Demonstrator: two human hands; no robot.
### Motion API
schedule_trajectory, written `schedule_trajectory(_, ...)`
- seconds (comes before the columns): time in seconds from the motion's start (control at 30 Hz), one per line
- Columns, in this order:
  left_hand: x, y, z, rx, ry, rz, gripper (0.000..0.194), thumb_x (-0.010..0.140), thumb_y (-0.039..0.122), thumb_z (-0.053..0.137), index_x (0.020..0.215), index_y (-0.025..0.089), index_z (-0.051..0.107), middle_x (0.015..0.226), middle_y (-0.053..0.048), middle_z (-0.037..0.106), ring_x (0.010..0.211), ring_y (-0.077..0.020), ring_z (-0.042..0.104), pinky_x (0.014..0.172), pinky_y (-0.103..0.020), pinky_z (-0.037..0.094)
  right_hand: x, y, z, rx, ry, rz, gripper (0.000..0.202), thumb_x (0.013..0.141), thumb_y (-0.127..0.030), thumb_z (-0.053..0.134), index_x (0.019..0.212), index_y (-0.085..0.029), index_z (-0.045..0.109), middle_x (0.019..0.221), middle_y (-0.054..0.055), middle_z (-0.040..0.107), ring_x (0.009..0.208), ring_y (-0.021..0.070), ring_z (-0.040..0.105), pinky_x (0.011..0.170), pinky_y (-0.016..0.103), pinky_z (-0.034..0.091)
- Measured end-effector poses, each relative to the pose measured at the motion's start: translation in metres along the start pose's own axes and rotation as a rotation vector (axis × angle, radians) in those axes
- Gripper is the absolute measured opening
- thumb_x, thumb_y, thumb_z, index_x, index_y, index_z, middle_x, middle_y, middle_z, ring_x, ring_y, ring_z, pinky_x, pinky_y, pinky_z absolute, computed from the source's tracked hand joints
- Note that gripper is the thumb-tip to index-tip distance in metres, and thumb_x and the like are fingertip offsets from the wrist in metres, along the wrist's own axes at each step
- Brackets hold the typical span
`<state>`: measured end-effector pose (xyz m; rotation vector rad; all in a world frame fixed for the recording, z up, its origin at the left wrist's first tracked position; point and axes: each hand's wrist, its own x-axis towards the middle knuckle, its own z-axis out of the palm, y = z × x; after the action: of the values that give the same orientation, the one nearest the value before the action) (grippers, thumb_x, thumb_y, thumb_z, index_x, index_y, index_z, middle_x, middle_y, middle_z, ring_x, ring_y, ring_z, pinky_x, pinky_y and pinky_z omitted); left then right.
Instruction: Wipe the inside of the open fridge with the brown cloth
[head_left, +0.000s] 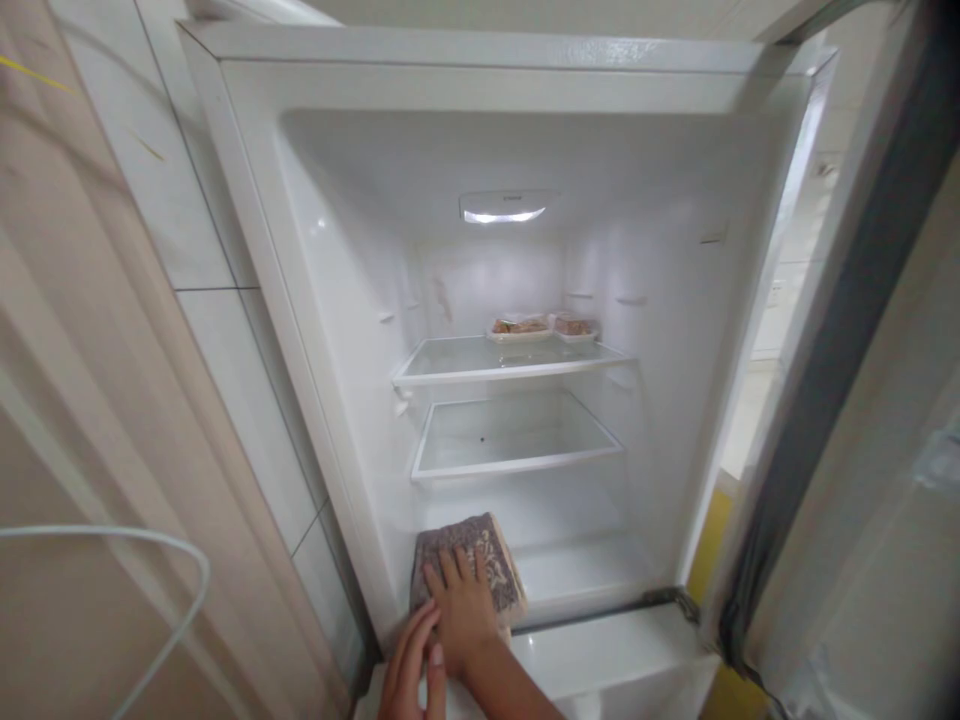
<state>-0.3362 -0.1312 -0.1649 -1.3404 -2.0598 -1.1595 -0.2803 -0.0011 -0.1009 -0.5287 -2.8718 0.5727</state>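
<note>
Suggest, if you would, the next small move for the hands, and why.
I would probably slide the cloth rightward with the right hand: its fingers lie spread on top, the cloth sits at the lower left of the fridge interior, and more of the bottom surface shows to its right.

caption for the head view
Right hand flat on a folded patterned cloth in an open fridge, left hand close by, two packs on the upper shelf.
</note>
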Motion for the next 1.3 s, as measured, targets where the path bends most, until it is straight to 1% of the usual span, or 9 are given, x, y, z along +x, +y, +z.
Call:
schedule_trajectory(0.13, -0.008, 0.004, 0.023, 0.095, -0.020, 0.114, 0.037, 0.095, 0.030, 0.052, 0.128, 0.021, 0.064, 0.129, -0.009, 0.071, 0.116, -0.0216, 0.069, 0.092, -0.034, 0.061, -0.020, 0.025, -0.014, 0.022, 0.054, 0.061, 0.067, 0.093, -0.054, 0.046, 0.153, -0.026, 0.041, 0.163, 0.012, 0.033, 0.152, 0.0383, 0.024, 0.122, 0.066, 0.003)
schedule_trajectory(0.3, -0.005, 0.016, 0.042, 0.281, 0.063, 0.219, 0.038, 0.093, 0.026, 0.048, 0.127, 0.019, 0.064, 0.127, -0.011, 0.071, 0.116, -0.0234, 0.067, 0.094, -0.040, 0.056, -0.051, 0.075, -0.024, -0.017, 0.215, 0.218, 0.067, 0.093, -0.065, 0.041, 0.149, -0.030, 0.048, 0.162, 0.010, 0.036, 0.151, 0.0388, 0.026, 0.122, 0.064, 0.002)
schedule_trajectory(0.4, 0.008, 0.016, 0.045, 0.436, -0.017, 0.274, 0.040, 0.091, 0.026, 0.050, 0.128, 0.021, 0.064, 0.133, -0.010, 0.068, 0.121, -0.0256, 0.063, 0.103, -0.046, 0.046, -0.072, 0.121, -0.035, -0.107, 0.268, 0.354, 0.064, 0.092, -0.063, 0.043, 0.147, -0.031, 0.052, 0.161, 0.009, 0.039, 0.150, 0.0381, 0.027, 0.123, 0.062, 0.002)
schedule_trajectory(0.5, 0.029, 0.009, 0.044, 0.524, -0.079, 0.333, 0.042, 0.092, 0.032, 0.053, 0.132, 0.025, 0.063, 0.138, -0.008, 0.066, 0.124, -0.0264, 0.060, 0.105, -0.045, 0.042, -0.089, 0.162, -0.049, -0.188, 0.301, 0.472, 0.060, 0.093, -0.057, 0.044, 0.146, -0.029, 0.053, 0.159, 0.010, 0.042, 0.149, 0.0373, 0.030, 0.122, 0.060, 0.007)
schedule_trajectory(0.6, 0.047, -0.001, 0.042, 0.560, -0.091, 0.433, 0.048, 0.091, 0.041, 0.056, 0.137, 0.028, 0.060, 0.142, -0.007, 0.063, 0.128, -0.0286, 0.057, 0.106, -0.045, 0.039, -0.095, 0.185, -0.059, -0.211, 0.306, 0.513, 0.060, 0.094, -0.055, 0.041, 0.145, -0.028, 0.053, 0.158, 0.011, 0.043, 0.148, 0.0360, 0.033, 0.122, 0.058, 0.012)
schedule_trajectory(0.7, 0.054, -0.007, 0.042, 0.574, -0.101, 0.509, 0.054, 0.088, 0.049, 0.059, 0.138, 0.027, 0.059, 0.143, -0.007, 0.063, 0.130, -0.0298, 0.057, 0.107, -0.044, 0.038, -0.087, 0.192, -0.064, -0.190, 0.252, 0.530, 0.063, 0.093, -0.057, 0.041, 0.147, -0.027, 0.051, 0.159, 0.011, 0.042, 0.147, 0.0365, 0.033, 0.121, 0.059, 0.014)
schedule_trajectory(0.9, 0.049, -0.009, 0.046, 0.581, -0.079, 0.482, 0.060, 0.088, 0.052, 0.058, 0.141, 0.026, 0.056, 0.143, -0.008, 0.062, 0.128, -0.0287, 0.059, 0.105, -0.042, 0.042, -0.059, 0.203, -0.072, -0.155, 0.184, 0.515, 0.064, 0.092, -0.056, 0.043, 0.148, -0.025, 0.050, 0.161, 0.012, 0.038, 0.149, 0.0372, 0.029, 0.119, 0.060, 0.015)
schedule_trajectory(1.17, 0.049, -0.022, 0.052, 0.559, -0.066, 0.513, 0.068, 0.085, 0.049, 0.060, 0.148, 0.026, 0.048, 0.142, -0.008, 0.063, 0.126, -0.0291, 0.060, 0.100, -0.041, 0.045, -0.011, 0.242, -0.071, -0.176, 0.233, 0.432, 0.064, 0.092, -0.052, 0.048, 0.150, -0.024, 0.047, 0.162, 0.013, 0.035, 0.148, 0.0351, 0.031, 0.120, 0.058, 0.016)
schedule_trajectory(1.3, 0.045, -0.033, 0.057, 0.554, -0.091, 0.536, 0.068, 0.085, 0.046, 0.059, 0.149, 0.027, 0.046, 0.141, -0.009, 0.064, 0.122, -0.0296, 0.062, 0.095, -0.043, 0.046, 0.023, 0.264, -0.071, -0.188, 0.260, 0.406, 0.060, 0.090, -0.051, 0.052, 0.144, -0.025, 0.054, 0.155, 0.013, 0.047, 0.144, 0.0346, 0.037, 0.120, 0.057, 0.018)
